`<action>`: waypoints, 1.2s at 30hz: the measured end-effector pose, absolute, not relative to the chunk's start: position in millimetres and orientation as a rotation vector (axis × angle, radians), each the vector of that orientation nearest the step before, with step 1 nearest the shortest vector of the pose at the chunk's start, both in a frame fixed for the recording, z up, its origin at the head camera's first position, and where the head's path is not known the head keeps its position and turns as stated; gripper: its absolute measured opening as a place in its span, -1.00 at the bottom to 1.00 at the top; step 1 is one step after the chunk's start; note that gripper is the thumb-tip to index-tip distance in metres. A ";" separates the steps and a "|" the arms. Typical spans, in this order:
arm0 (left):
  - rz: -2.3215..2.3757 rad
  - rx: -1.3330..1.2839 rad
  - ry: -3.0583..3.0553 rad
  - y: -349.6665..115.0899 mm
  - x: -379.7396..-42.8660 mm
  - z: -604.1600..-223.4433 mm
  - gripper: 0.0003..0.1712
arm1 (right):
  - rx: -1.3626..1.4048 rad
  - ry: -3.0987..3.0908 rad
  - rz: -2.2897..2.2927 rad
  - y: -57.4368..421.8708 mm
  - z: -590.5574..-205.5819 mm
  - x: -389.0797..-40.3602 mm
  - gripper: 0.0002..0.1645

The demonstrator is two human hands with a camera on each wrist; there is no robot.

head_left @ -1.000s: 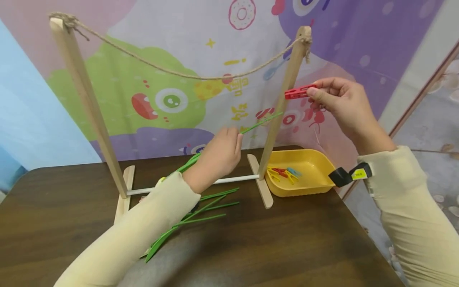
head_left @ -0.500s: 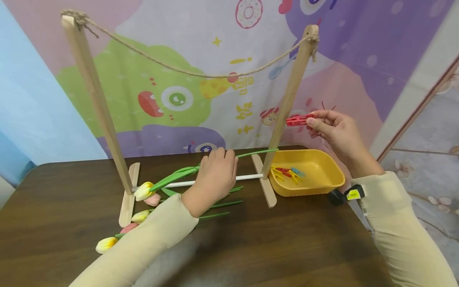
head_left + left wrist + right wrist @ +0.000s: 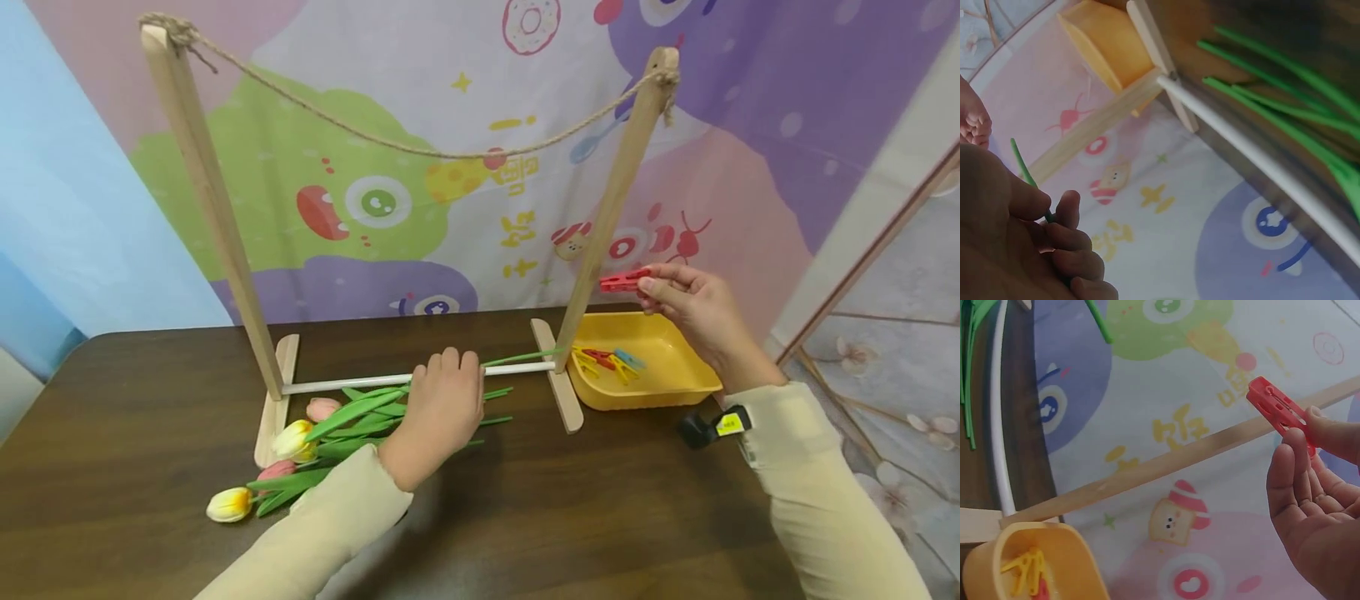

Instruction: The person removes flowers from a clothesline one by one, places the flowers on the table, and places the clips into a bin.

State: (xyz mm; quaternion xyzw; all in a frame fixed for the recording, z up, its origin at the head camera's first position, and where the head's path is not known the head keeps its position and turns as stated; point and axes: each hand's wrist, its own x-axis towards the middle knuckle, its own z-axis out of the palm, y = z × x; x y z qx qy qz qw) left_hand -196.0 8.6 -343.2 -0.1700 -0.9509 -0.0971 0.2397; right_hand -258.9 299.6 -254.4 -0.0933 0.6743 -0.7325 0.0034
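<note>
My left hand [image 3: 442, 412] pinches the green stem of a tulip, low over the table in front of the wooden frame; the stem end [image 3: 1022, 164] pokes out past the thumb in the left wrist view. Its yellow-and-white head [image 3: 295, 440] appears to be the one lying above the other blooms. Beneath the hand lie more tulips, among them a yellow one [image 3: 229, 505] and a pink one [image 3: 277, 475]; the forearm covers part of them. Beside the right post, my right hand [image 3: 697, 321] holds a red clothespin [image 3: 1279, 409] between thumb and fingers, its jaws pointing left.
Between two wooden posts [image 3: 225, 237] hangs a sagging twine rope [image 3: 442, 155]; a white rod [image 3: 345, 384] joins their feet. At right stands a yellow basin [image 3: 678, 379] with several clothespins [image 3: 611, 363]. A cartoon-printed cloth [image 3: 465, 233] hangs behind the dark table [image 3: 570, 508].
Both hands have come down, the left with its tulip toward the other tulips, the right with the red clothespin from mid-post to just above the basin. The view has shifted slightly.
</note>
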 end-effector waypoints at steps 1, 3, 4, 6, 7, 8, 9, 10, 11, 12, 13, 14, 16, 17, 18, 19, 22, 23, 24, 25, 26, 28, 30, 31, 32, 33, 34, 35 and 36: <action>-0.276 -0.457 -2.608 7.8 -195.3 -346.0 -0.72 | -0.294 2.084 -2.308 299.9 -257.0 -259.6 -0.91; -0.292 -0.440 -2.616 5.3 -193.7 -351.4 -0.72 | -0.279 2.052 -2.310 299.9 -262.0 -260.6 -0.89; -0.297 -0.432 -2.617 4.1 -192.8 -353.9 -0.72 | -0.267 2.047 -2.303 300.0 -264.4 -261.3 -0.88; -0.297 -0.419 -2.611 1.5 -191.1 -359.0 -0.72 | -0.247 2.030 -2.292 300.2 -269.1 -262.4 -0.87; -0.297 -0.416 -2.609 0.1 -189.9 -361.6 -0.72 | -0.232 2.034 -2.282 300.3 -271.2 -262.9 -0.87; -0.299 -0.412 -2.610 -1.2 -188.8 -364.0 -0.72 | -0.219 2.040 -2.270 300.6 -273.4 -263.3 -0.88; -0.301 -0.406 -2.614 -2.5 -187.7 -366.4 -0.72 | -0.206 2.046 -2.260 301.0 -275.6 -263.8 -0.88; -0.303 -0.400 -2.619 -3.7 -186.8 -368.8 -0.73 | -0.199 2.040 -2.258 301.4 -277.8 -264.3 -0.88; -0.307 -0.396 -2.625 -4.9 -185.8 -371.1 -0.73 | -0.192 2.037 -2.256 301.8 -280.1 -264.8 -0.89; -0.316 -0.390 -2.634 -6.0 -184.8 -373.2 -0.73 | -0.182 2.040 -2.250 302.2 -282.3 -265.3 -0.88; -0.325 -0.383 -2.641 -7.1 -183.9 -375.3 -0.73 | -0.175 2.042 -2.242 302.6 -284.6 -265.5 -0.88; -0.328 -0.376 -2.645 -8.1 -182.9 -377.3 -0.73 | -0.167 2.039 -2.237 303.2 -287.0 -265.9 -0.88; -0.327 -0.367 -2.649 -9.9 -181.1 -381.3 -0.73 | -0.153 2.041 -2.223 304.7 -292.3 -266.5 -0.89; -0.328 -0.365 -2.654 -10.6 -180.0 -383.2 -0.73 | -0.143 2.047 -2.213 305.7 -295.0 -266.7 -0.89; -0.328 -0.363 -2.662 -11.2 -179.0 -384.9 -0.73 | -0.133 2.043 -2.208 306.7 -297.6 -266.9 -0.90; -0.327 -0.363 -2.674 -11.7 -177.8 -386.4 -0.73 | -0.127 2.039 -2.205 308.0 -300.6 -267.2 -0.90; -0.331 -0.359 -2.715 -12.2 -173.8 -389.8 -0.75 | -0.111 2.049 -2.180 313.1 -310.9 -268.6 -0.91; -0.328 -0.359 -2.728 -12.0 -172.3 -391.1 -0.75 | -0.108 2.055 -2.172 315.1 -314.8 -269.5 -0.91; -0.322 -0.360 -2.736 -11.6 -170.5 -392.5 -0.76 | -0.102 2.056 -2.167 317.2 -318.8 -270.2 -0.90; -0.312 -0.361 -2.739 -11.2 -168.7 -394.2 -0.76 | -0.097 2.053 -2.164 319.4 -323.1 -271.1 -0.90; -0.299 -0.363 -2.737 -10.8 -167.0 -396.5 -0.76 | -0.086 2.048 -2.159 321.6 -327.2 -271.8 -0.90; -0.267 -0.370 -2.730 -10.1 -163.8 -401.5 -0.76 | -0.067 2.010 -2.167 325.8 -335.2 -273.6 -0.86; -0.242 -0.372 -2.712 -9.7 -161.2 -405.9 -0.77 | -0.021 1.973 -2.170 329.4 -341.8 -274.8 -0.86; -0.235 -0.372 -2.706 -9.9 -160.4 -408.1 -0.77 | 0.004 1.959 -2.169 331.0 -344.7 -275.3 -0.88; -0.231 -0.371 -2.702 -10.2 -159.6 -409.5 -0.77 | 0.028 1.955 -2.160 332.2 -346.9 -275.7 -0.90; -0.231 -0.370 -2.700 -10.4 -158.9 -410.8 -0.77 | 0.052 1.951 -2.155 333.4 -349.3 -276.2 -0.91; -0.238 -0.368 -2.702 -10.7 -158.3 -411.9 -0.76 | 0.074 1.958 -2.144 334.3 -351.1 -276.5 -0.90; -0.244 -0.366 -2.706 -11.0 -157.8 -412.9 -0.76 | 0.090 1.958 -2.137 335.0 -352.7 -276.9 -0.88; -0.246 -0.364 -2.712 -11.5 -157.4 -413.8 -0.75 | 0.105 1.964 -2.129 335.4 -354.3 -277.5 -0.86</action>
